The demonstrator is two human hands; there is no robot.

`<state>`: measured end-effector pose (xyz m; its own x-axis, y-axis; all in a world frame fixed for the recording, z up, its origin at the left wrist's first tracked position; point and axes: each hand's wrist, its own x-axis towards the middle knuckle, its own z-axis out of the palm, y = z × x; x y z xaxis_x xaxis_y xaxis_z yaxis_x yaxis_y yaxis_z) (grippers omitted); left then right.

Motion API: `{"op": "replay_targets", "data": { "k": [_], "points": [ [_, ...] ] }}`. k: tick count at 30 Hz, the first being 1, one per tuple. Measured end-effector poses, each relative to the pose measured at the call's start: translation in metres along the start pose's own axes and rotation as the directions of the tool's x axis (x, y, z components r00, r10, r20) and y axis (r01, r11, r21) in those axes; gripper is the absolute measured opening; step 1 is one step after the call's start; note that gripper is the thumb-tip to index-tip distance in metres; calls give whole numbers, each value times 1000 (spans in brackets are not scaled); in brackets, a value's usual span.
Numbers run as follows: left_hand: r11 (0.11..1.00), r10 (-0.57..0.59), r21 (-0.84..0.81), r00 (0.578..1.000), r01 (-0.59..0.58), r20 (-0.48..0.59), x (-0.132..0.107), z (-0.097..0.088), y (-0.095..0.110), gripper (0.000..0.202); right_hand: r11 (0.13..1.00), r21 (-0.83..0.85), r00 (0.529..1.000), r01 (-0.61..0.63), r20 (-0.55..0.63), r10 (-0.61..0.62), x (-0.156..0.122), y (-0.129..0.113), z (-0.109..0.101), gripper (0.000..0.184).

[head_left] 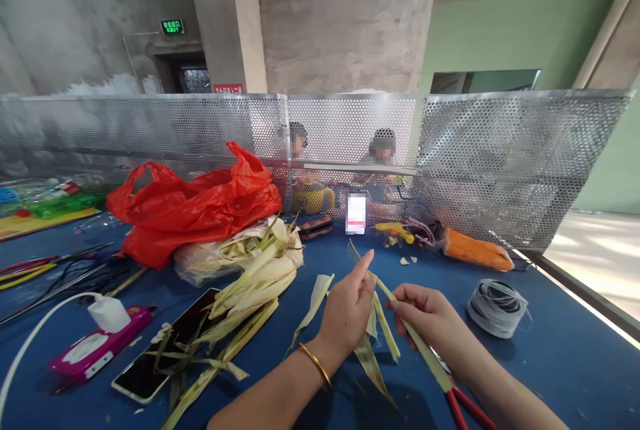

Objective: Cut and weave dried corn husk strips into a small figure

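A narrow strip of corn husk [425, 351] runs slantwise between my two hands. My left hand [350, 303] pinches its upper end, with the index finger pointing forward. Lower down, my right hand [425, 313] grips the same strip between thumb and fingers. Loose husk pieces [385, 330] lie on the table under and between my hands, and another pale piece [315, 303] is left of my left hand. A red-handled tool [463, 409] lies below my right wrist, its head mostly hidden. To the left rests a heap of corn husks [265, 277].
Behind the husks is a red plastic bag [200, 207]. A dark phone [145, 373] and a purple power strip [100, 350] lie left. A spool of grey cord [497, 310] and an orange pouch [475, 250] stand right. Two people sit beyond the perforated metal screen [340, 117].
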<state>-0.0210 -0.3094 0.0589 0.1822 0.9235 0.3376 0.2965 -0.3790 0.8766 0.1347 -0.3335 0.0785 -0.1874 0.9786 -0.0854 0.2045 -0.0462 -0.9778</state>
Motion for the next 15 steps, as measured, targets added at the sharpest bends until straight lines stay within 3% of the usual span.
{"op": "replay_targets", "data": {
  "k": [2,4,7,9,10,12,15],
  "points": [
    [975,-109,-190,993,116,46,3,-2,4,43,997,70,998,-22,57,18,-4,-5,-3,26],
    [849,-237,-430,949,306,207,3,-4,8,37,976,216,995,-29,97,8,-7,-9,-9,25],
    [471,-318,-608,766,639,558,0,-3,10,29,912,411,999,-1,46,-20,-9,-12,-16,31],
    [259,-336,-600,653,757,679,-3,-1,10,23,909,415,998,46,-55,-26,-6,-11,-19,40],
    [184,-367,-592,613,785,700,-4,1,9,20,926,372,993,71,-117,-29,-4,-10,-19,44],
    [96,-442,-602,575,793,688,-5,5,8,17,971,214,970,107,-236,-55,1,-5,-21,47],
    [57,-565,-674,580,737,587,-3,9,7,11,982,-82,958,172,-220,-186,2,-2,-21,38]
  ]
}}
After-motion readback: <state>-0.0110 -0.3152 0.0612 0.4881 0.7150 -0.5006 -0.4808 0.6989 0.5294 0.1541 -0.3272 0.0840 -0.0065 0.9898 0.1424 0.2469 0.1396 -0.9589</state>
